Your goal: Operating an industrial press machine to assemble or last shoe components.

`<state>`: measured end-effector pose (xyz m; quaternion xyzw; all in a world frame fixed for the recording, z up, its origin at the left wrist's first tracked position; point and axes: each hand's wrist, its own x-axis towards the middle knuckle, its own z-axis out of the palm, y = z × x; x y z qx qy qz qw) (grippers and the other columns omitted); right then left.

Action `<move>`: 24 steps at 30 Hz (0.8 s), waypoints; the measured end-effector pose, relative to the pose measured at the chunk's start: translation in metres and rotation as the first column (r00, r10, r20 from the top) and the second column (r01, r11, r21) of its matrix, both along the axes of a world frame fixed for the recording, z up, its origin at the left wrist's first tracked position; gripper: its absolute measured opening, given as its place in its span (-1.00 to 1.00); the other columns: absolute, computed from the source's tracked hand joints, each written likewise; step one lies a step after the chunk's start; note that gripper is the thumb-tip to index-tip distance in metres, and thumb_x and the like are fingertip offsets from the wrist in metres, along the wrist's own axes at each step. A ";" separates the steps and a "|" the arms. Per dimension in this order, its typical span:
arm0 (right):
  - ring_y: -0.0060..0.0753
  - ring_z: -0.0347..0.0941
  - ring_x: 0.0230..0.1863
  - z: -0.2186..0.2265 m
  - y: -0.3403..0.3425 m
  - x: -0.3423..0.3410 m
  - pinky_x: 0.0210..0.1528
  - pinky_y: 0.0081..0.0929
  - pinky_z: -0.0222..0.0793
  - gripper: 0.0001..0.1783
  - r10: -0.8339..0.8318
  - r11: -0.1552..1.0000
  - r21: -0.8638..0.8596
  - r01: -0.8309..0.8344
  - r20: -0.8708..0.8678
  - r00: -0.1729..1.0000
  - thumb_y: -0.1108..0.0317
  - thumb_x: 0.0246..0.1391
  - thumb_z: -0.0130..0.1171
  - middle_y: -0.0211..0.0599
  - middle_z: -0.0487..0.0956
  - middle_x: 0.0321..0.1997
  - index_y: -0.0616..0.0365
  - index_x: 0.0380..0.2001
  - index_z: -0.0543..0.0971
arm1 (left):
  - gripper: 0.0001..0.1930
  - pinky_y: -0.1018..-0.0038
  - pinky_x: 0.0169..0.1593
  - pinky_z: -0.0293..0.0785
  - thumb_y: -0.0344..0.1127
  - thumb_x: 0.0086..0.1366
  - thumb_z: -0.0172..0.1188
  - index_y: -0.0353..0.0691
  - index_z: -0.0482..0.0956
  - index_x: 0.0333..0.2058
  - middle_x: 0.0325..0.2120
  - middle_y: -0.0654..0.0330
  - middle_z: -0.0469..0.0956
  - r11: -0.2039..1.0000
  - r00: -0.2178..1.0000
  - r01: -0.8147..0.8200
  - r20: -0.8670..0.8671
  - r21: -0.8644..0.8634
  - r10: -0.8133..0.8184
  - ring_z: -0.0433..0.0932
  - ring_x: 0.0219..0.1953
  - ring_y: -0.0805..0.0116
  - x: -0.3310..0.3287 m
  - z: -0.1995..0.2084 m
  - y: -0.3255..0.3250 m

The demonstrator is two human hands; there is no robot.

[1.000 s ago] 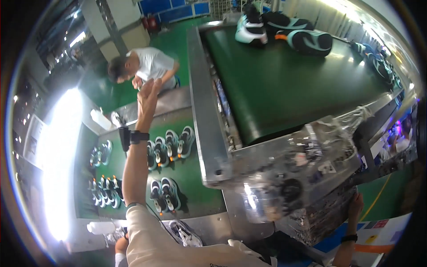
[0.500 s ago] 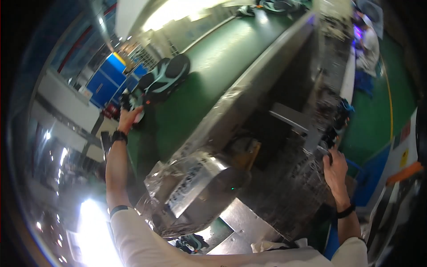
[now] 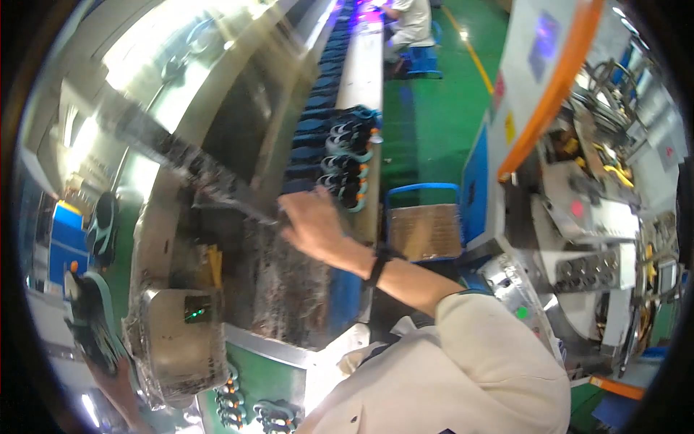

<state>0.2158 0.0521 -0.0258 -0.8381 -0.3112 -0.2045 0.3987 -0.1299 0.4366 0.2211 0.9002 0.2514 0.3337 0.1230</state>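
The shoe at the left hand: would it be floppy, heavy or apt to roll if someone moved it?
The shoe is probably fairly light, as its pale rim looks like foam. It shows no obvious sag above the left hand, so it's likely springy rather than floppy. Being long rather than round, it would probably tip or slide before rolling.

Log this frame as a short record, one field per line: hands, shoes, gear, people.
left hand: at a dark shoe with pale trim, lower left; grip unclear
right hand: fingertips by the near end of a long bar; contact unclear
shoe cluster: just beyond the right hand
more shoes: on a green surface, bottom edge
gear: wrapped box with green lights; blue-framed stool with brown top
people: one co-worker in pale clothing, top, partly cut off
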 end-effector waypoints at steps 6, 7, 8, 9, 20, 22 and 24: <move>-0.02 -0.04 0.47 0.054 -0.003 -0.059 0.48 -0.12 -0.10 0.17 0.789 0.515 0.632 -0.579 -0.085 0.609 0.10 -0.25 0.53 0.00 0.08 0.45 0.16 0.36 0.08 | -0.13 0.29 0.14 0.34 -0.51 -0.18 0.33 -0.36 0.27 0.23 0.05 0.00 0.41 0.861 0.918 0.366 -0.017 -0.353 -0.397 0.42 0.06 0.17 0.025 -0.105 -0.192; -0.03 0.02 0.45 0.061 -0.005 -0.069 0.47 -0.17 -0.05 0.18 0.857 0.373 0.672 -0.640 0.014 0.514 0.17 -0.33 0.54 0.00 0.18 0.40 0.18 0.35 0.11 | -0.16 0.33 0.12 0.36 -0.55 -0.20 0.34 -0.38 0.28 0.18 0.01 0.02 0.43 0.778 0.936 0.324 0.063 -0.538 -0.347 0.43 0.05 0.25 0.037 -0.111 -0.236; -0.05 0.27 0.32 0.057 -0.021 -0.079 0.34 -0.22 0.20 0.09 0.825 0.391 0.663 -0.639 0.056 0.562 0.23 -0.36 0.51 -0.01 0.38 0.27 0.16 0.30 0.19 | -0.23 0.35 0.06 0.40 -0.53 -0.20 0.34 -0.37 0.32 0.12 -0.08 0.07 0.47 0.752 0.875 0.348 -0.096 -0.560 -0.475 0.47 -0.04 0.27 0.060 -0.118 -0.255; -0.06 0.39 0.18 0.053 -0.039 -0.088 0.22 -0.22 0.31 0.04 0.843 0.449 0.663 -0.599 -0.091 0.531 0.21 -0.37 0.50 0.00 0.47 0.14 0.15 0.25 0.24 | -0.29 0.39 0.01 0.41 -0.52 -0.20 0.34 -0.35 0.36 0.06 -0.15 0.12 0.49 0.691 0.835 0.416 -0.051 -0.591 -0.547 0.49 -0.10 0.30 0.066 -0.139 -0.261; 0.01 0.56 -0.13 0.081 -0.026 -0.162 -0.09 -0.17 0.47 -0.17 0.456 0.828 -0.201 -0.524 -0.303 0.837 0.30 -0.37 0.44 0.08 0.60 -0.22 0.47 0.01 0.35 | -0.30 0.06 0.38 -0.03 -0.31 0.17 0.18 -0.39 0.20 0.28 0.29 -0.08 0.23 0.741 0.782 0.601 0.029 -0.301 -0.622 0.02 0.40 -0.13 0.073 -0.238 -0.211; -0.06 0.61 -0.23 0.075 0.004 -0.169 -0.23 -0.24 0.52 -0.36 0.382 0.799 -0.382 -0.464 -0.274 0.883 0.33 -0.37 0.43 0.03 0.62 -0.28 0.45 -0.15 0.48 | -0.31 0.05 0.40 -0.12 -0.23 0.24 0.08 -0.40 0.16 0.30 0.32 -0.08 0.18 0.720 0.753 0.640 0.035 -0.268 -0.657 -0.05 0.42 -0.12 0.070 -0.237 -0.214; -0.10 0.63 -0.33 0.061 0.009 -0.176 -0.34 -0.29 0.54 -0.51 0.330 0.884 -0.308 -0.352 -0.122 0.936 0.36 -0.36 0.41 -0.01 0.63 -0.35 0.41 -0.30 0.54 | -0.33 0.03 0.40 -0.16 -0.18 0.30 0.02 -0.40 0.14 0.31 0.32 -0.08 0.16 0.753 0.781 0.620 0.075 -0.220 -0.621 -0.06 0.42 -0.13 0.070 -0.237 -0.219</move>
